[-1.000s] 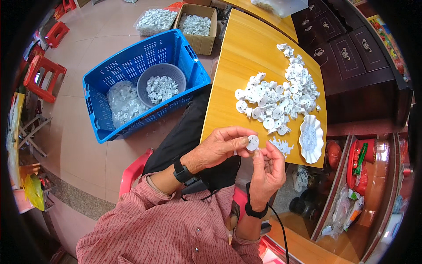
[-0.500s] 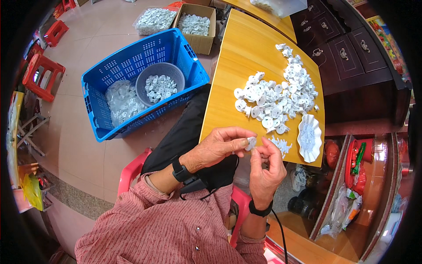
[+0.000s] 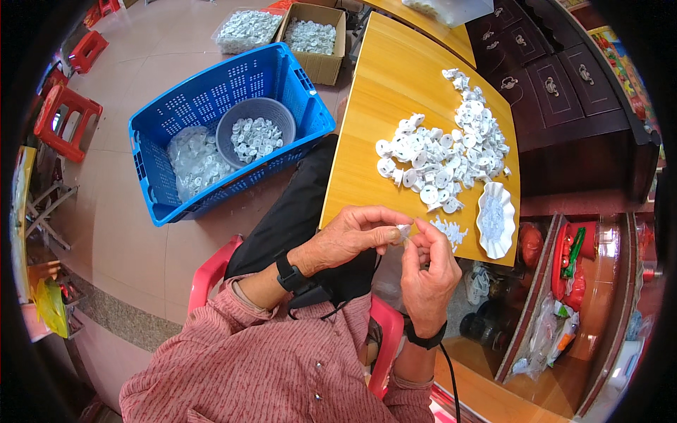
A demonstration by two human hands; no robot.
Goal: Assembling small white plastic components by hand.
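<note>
Between the thumb and forefinger of my left hand (image 3: 345, 238) is a small white round plastic part (image 3: 403, 230), held near the front edge of the table. My right hand (image 3: 431, 271) meets it from the right, thumb and forefinger pinched together close to the part. Whatever those right fingertips hold is too small to make out. Just beyond my hands lie small pale plastic slivers (image 3: 449, 231) on the wooden table (image 3: 377, 77). Farther back spreads a heap of similar white round parts (image 3: 451, 151). A white scalloped dish (image 3: 496, 247) of small translucent pieces stands at the right edge.
On the floor to the left is a blue plastic crate (image 3: 151, 180), containing a grey basket (image 3: 224, 137) of white parts and a filled clear bag (image 3: 189, 158). Behind it stand a cardboard box (image 3: 326, 69) and a clear tub (image 3: 243, 46). Dark drawers (image 3: 553, 92) border the table's right.
The white part has tilted in my left fingers, its round face turning away from view. My right fingertips have risen slightly against it.
</note>
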